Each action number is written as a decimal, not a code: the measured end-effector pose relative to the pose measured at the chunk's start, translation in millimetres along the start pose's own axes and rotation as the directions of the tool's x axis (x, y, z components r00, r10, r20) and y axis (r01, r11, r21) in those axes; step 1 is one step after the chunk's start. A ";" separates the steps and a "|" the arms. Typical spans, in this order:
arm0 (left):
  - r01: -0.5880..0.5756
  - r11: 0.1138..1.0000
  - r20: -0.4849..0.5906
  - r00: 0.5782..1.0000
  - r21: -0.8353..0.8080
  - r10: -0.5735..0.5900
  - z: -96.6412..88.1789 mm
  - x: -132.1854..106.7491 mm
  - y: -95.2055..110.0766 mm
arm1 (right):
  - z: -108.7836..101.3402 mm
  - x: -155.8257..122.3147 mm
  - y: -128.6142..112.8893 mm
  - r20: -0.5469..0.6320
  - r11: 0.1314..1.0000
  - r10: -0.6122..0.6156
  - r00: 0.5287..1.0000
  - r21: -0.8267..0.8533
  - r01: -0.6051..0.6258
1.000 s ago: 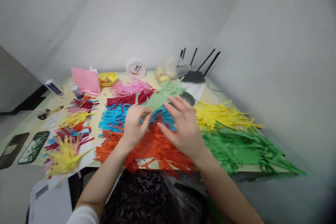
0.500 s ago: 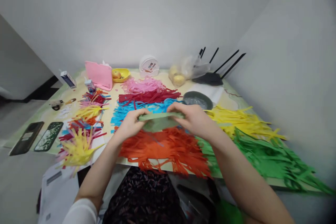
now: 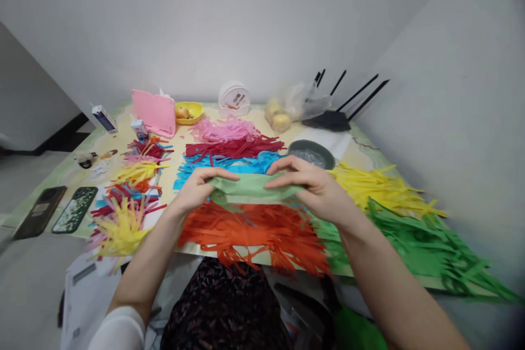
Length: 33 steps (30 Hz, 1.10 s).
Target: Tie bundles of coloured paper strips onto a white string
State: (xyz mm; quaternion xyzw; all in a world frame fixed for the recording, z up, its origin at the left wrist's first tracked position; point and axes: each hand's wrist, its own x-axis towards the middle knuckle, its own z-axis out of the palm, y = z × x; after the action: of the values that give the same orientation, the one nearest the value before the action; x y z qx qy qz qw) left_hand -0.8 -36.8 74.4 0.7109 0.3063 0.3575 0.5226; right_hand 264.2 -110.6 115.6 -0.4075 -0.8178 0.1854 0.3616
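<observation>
A folded strip of light green tissue-like sheet (image 3: pixel 246 185) is stretched level between my two hands, above the table. Its left end is pinched in my left hand (image 3: pixel 200 188), thumb and fingers closed on it. At the other end my right hand (image 3: pixel 315 186) grips it, with the fingertips lying over its face. Under the strip lies a pile of orange fringed strips (image 3: pixel 250 229). Just behind are blue fringed strips (image 3: pixel 194 167), then dark red fringe (image 3: pixel 233 147) and pink fringe (image 3: pixel 225 129).
Yellow strips (image 3: pixel 369 191) and green strips (image 3: pixel 422 246) lie to the right. Multicoloured tassels (image 3: pixel 123 229) and two phones (image 3: pixel 76 210) are on the left. Farther back stand a pink tablet case (image 3: pixel 153 112), a yellow bowl (image 3: pixel 194 112), a grey bowl (image 3: pixel 330 156) and a black router (image 3: pixel 328 120).
The green sheet has been turned so its broad face shows, and my hands are slightly farther apart. My right hand's fingers have shifted onto its front.
</observation>
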 end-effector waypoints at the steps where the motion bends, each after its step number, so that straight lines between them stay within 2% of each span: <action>1: -0.032 0.999 0.010 0.999 0.041 0.032 -1.3 -0.3 3.5 | -7.3 -1.4 0.1 0.087 1.000 -0.013 0.996 -0.013 0.014; 3: -0.135 0.982 0.052 0.990 0.129 0.129 -2.2 -0.5 11.2 | -21.8 -1.9 1.3 0.264 1.000 -0.003 0.965 0.009 0.001; 4: -0.189 0.968 0.083 0.981 0.165 0.177 -1.8 -0.7 14.7 | -26.9 -0.5 2.3 0.316 0.998 0.017 0.949 0.048 -0.034; 7: -0.299 0.923 0.199 0.946 0.244 0.254 0.2 -2.7 22.7 | -26.1 10.3 5.3 0.311 0.975 0.136 0.941 0.126 -0.183; 10: -0.327 0.890 0.327 0.919 0.317 0.221 -5.6 -8.6 28.4 | -6.9 24.4 5.5 0.372 0.968 0.231 0.899 0.004 -0.250; 12: -0.329 0.871 0.449 0.882 0.365 0.145 -15.0 -13.0 32.8 | 5.3 30.3 3.2 0.411 0.964 0.264 0.873 -0.117 -0.237; 14: -0.330 0.859 0.534 0.842 0.391 0.081 -22.8 -14.6 37.3 | 12.3 32.5 -1.2 0.395 0.954 0.269 0.878 -0.233 -0.188; 15: -0.325 0.857 0.534 0.843 0.401 0.070 -24.1 -13.3 38.9 | 13.9 32.8 -4.2 0.390 0.946 0.258 0.884 -0.288 -0.149; 18: -0.268 0.860 0.415 0.907 0.434 0.074 -15.1 -1.5 39.1 | 12.7 33.5 -14.6 0.444 0.919 0.225 0.867 -0.393 -0.038; 20: -0.188 0.871 0.395 0.919 0.454 -0.008 -3.2 9.5 35.7 | 8.2 34.8 -20.2 0.463 0.917 0.218 0.859 -0.399 -0.018; 23: -0.016 0.905 0.415 0.892 0.425 -0.180 8.6 21.0 30.1 | -1.2 36.3 -20.9 0.437 0.941 0.232 0.869 -0.328 -0.087; 25: 0.073 0.922 0.390 0.891 0.381 -0.232 9.9 23.2 28.0 | -6.0 35.6 -15.9 0.410 0.950 0.264 0.873 -0.268 -0.162; 29: 0.125 0.929 0.368 0.893 0.349 -0.259 6.3 21.8 28.6 | -7.8 31.9 -3.8 0.373 0.948 0.311 0.874 -0.193 -0.254; 33: 0.125 0.919 0.360 0.893 0.374 -0.269 5.0 21.5 33.9 | -6.5 31.3 -1.5 0.362 0.949 0.314 0.878 -0.157 -0.274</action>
State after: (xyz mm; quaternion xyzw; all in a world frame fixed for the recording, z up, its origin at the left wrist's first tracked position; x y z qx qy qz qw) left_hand 17.4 -31.0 110.1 0.8135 0.3204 0.0886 0.4772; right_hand 255.5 -86.4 134.7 -0.5008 -0.8092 0.2725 0.1418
